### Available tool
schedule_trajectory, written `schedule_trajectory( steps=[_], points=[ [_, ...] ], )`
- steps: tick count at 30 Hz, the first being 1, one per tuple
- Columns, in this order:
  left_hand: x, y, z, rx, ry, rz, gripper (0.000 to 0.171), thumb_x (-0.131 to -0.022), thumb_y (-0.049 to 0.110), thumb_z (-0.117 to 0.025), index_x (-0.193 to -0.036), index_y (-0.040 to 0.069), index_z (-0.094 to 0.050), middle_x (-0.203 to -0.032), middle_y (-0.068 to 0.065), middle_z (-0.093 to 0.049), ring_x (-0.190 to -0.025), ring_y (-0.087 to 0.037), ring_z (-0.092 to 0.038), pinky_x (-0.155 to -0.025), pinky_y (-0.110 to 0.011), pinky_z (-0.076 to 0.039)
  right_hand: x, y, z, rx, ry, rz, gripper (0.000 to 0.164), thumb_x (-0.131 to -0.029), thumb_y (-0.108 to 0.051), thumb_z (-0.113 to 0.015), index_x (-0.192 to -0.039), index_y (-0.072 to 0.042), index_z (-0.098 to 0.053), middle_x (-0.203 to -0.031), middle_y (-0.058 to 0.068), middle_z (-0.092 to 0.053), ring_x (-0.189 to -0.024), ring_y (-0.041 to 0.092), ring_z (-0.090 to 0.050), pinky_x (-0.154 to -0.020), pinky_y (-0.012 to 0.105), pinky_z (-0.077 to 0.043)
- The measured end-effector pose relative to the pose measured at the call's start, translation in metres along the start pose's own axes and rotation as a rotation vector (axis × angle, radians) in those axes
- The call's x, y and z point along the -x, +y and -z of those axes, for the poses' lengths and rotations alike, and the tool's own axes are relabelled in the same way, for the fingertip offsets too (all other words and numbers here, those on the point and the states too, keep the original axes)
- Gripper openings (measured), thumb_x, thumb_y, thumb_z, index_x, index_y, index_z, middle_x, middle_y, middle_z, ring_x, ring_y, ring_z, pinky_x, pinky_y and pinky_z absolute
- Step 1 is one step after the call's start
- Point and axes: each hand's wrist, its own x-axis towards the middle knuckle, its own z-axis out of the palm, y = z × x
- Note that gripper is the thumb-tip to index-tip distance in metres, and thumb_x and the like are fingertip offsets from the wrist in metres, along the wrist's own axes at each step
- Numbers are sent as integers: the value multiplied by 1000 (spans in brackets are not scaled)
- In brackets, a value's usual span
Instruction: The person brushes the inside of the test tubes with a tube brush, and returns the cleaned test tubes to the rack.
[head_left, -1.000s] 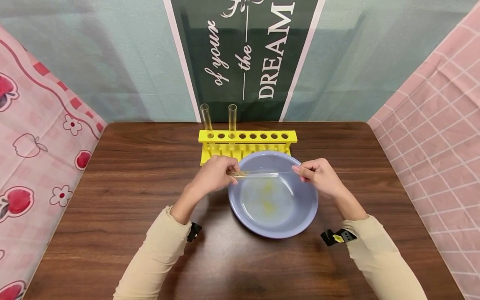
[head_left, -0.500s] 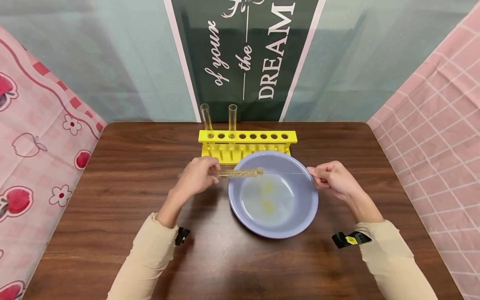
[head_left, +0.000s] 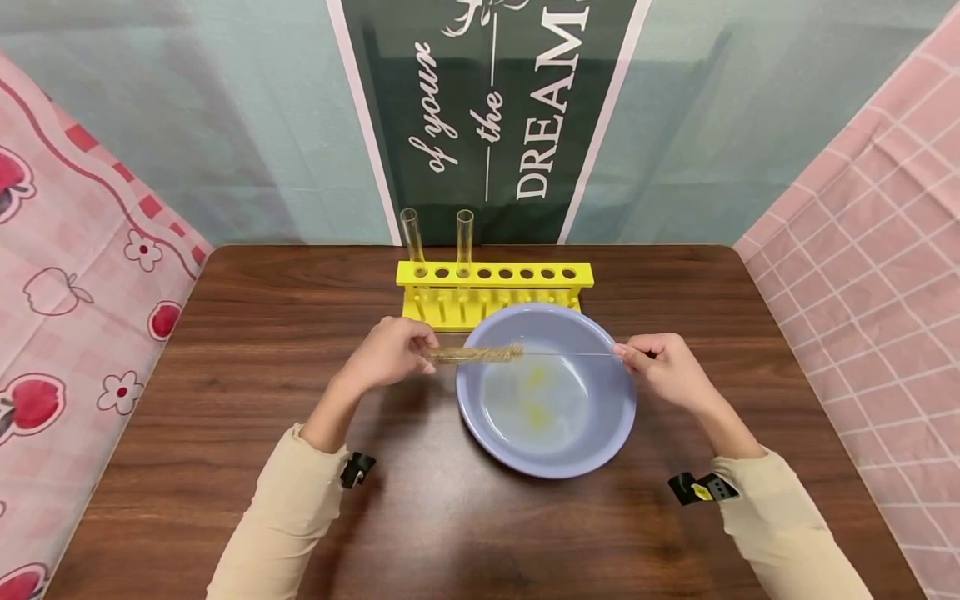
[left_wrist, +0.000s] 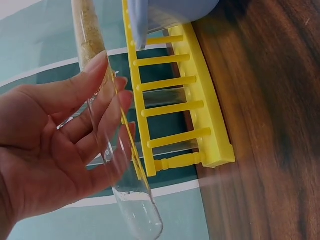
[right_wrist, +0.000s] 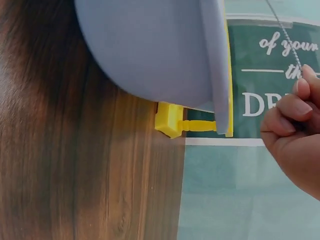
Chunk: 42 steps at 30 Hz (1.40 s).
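My left hand (head_left: 386, 354) pinches a clear glass test tube (left_wrist: 137, 210) between thumb and fingers, its rounded end sticking out past the palm. Inside the tube's other half lie the tan bristles of a test tube brush (head_left: 483, 354), reaching up to the mouth. From there the brush's thin twisted wire handle (head_left: 570, 354) runs right to my right hand (head_left: 660, 367), whose thumb and fingertips pinch it. Tube and brush lie level over a lavender basin (head_left: 607, 375), which holds shallow liquid with yellowish patches (head_left: 536, 412).
Just behind the basin stands a yellow test tube rack (head_left: 540, 283), partly covered by it. Two glass test tubes, a left one (head_left: 413, 237) and another (head_left: 465, 237), stand in its holes. Dark wood tabletop (head_left: 285, 400) surrounds them, with printed cloths on three sides.
My hands have moved apart, left hand leftward and right hand rightward. The brush's bristles have shifted from near my left hand to the tube's mouth. Rack and basin stay put.
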Motion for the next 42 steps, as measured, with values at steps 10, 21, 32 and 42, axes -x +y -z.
schedule_trajectory(
  steps=[10, 21, 32, 42],
  points=[
    [-3, -3, 12, 94, -153, 13, 20, -71, 3, -75, -89, 0, -68, -79, -4, -66, -76, -17, -59, -71, -31, -48, -2, 16, -9, 144, 256, 445, 22, -72, 10, -68, -62, -8, -60, -56, -4, -41, -51, 1, -33, -46, 15, -26],
    [-10, -8, 16, 125, -230, 19, 18, -74, 7, -74, -90, 1, -70, -81, -4, -67, -78, -15, -61, -72, -31, -48, -4, 31, -6, 197, 315, 534, 23, -86, -13, -62, -64, -6, -62, -57, -5, -41, -53, 1, -33, -48, 16, -26],
    [-9, -5, 6, -8, -69, 44, 18, -67, 9, -80, -81, 7, -70, -74, 1, -65, -73, -14, -60, -71, -30, -48, -5, 16, 1, -134, 31, -105, 39, -89, -5, -56, -51, -2, -48, -46, 6, -39, -45, 9, -33, -41, 28, -28],
    [-7, 0, -1, -101, 89, -10, 18, -66, 3, -80, -75, 7, -65, -72, 0, -63, -72, -16, -61, -72, -33, -48, -13, 17, 8, -806, -175, -339, 43, -92, 4, -43, -50, -1, -38, -47, 3, -26, -42, 18, -15, -44, 32, -12]
  ],
)
